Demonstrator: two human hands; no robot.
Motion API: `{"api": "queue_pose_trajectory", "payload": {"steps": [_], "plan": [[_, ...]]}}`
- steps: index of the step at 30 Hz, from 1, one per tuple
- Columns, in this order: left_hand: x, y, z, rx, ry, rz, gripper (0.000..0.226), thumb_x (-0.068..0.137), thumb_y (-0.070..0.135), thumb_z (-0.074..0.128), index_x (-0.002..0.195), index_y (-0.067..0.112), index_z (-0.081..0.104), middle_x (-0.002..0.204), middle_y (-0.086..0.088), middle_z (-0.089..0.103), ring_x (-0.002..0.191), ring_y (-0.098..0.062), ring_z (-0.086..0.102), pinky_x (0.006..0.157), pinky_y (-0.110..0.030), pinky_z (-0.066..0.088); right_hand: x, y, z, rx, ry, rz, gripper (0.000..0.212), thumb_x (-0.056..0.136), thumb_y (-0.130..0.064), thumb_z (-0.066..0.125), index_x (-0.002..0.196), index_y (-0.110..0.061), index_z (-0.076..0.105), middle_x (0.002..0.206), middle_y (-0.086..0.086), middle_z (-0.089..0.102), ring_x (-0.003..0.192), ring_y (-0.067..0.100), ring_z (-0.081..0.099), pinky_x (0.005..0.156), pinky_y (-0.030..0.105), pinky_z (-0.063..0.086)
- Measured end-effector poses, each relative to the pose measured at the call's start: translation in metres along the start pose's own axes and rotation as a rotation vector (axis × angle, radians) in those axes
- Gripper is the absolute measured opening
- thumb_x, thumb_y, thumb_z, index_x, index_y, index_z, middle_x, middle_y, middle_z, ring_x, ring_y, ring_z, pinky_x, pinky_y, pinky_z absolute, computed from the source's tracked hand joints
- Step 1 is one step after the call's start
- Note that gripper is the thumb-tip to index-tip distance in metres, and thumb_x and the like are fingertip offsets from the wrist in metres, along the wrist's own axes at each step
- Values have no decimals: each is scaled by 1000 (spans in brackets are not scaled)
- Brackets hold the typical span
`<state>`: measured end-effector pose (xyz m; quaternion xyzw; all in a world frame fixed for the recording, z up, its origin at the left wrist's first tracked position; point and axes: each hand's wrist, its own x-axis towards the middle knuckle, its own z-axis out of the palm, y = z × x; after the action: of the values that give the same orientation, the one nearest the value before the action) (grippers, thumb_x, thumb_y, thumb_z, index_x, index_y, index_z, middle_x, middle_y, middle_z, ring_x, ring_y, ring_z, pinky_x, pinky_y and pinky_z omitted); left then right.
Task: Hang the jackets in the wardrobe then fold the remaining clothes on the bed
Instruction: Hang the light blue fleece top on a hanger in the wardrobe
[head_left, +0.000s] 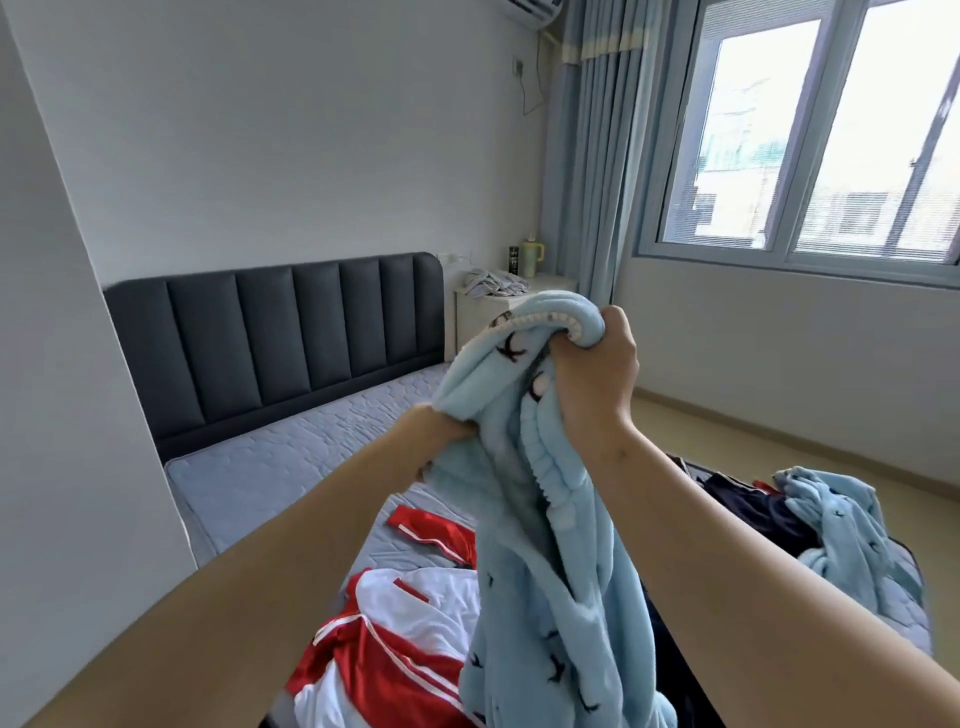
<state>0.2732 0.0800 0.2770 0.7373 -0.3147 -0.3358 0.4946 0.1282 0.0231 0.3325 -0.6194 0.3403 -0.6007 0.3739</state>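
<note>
I hold a light blue fleece garment (540, 571) with small dark bird prints up in front of me over the bed (270, 467). My right hand (597, 374) grips its elastic edge at the top. My left hand (441, 441) grips the fabric lower down on the left. The rest of the garment hangs down toward the bed. A red and white jacket (395, 639) lies spread on the mattress below. A second light blue fleece piece (852, 535) and dark navy clothing (753, 504) lie on the bed to the right.
A dark grey padded headboard (280, 332) stands at the far end. Beside it a white nightstand (498, 312) carries crumpled cloth, a dark can and a pale green jug (531, 257). Blue curtains (597, 156) and a large window (810, 135) are on the right.
</note>
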Motion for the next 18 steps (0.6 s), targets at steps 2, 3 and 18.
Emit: {"api": "queue_pose_trajectory", "payload": {"steps": [2, 3, 18], "plan": [[10, 17, -13, -266, 83, -11, 40, 86, 20, 64, 121, 2, 56, 99, -15, 62, 88, -28, 59, 84, -43, 50, 0, 6, 0, -20, 16, 27, 29, 86, -6, 53, 68, -26, 40, 66, -10, 47, 56, 4, 40, 43, 7, 35], [12, 27, -19, -376, 108, 2, 39, 88, 21, 62, 121, 2, 55, 95, -13, 62, 83, -27, 59, 79, -41, 51, 0, 9, 0, -25, 18, 44, 29, 86, -7, 54, 68, -26, 41, 66, -9, 48, 56, 4, 40, 42, 7, 34], [-125, 69, -24, -716, 446, 328, 17, 95, 15, 44, 88, 19, 59, 83, -1, 60, 75, -15, 56, 72, -31, 49, -53, -53, -44, 302, -92, 58, 14, 86, -10, 56, 82, -23, 52, 67, -11, 50, 57, 3, 43, 42, 5, 34]]}}
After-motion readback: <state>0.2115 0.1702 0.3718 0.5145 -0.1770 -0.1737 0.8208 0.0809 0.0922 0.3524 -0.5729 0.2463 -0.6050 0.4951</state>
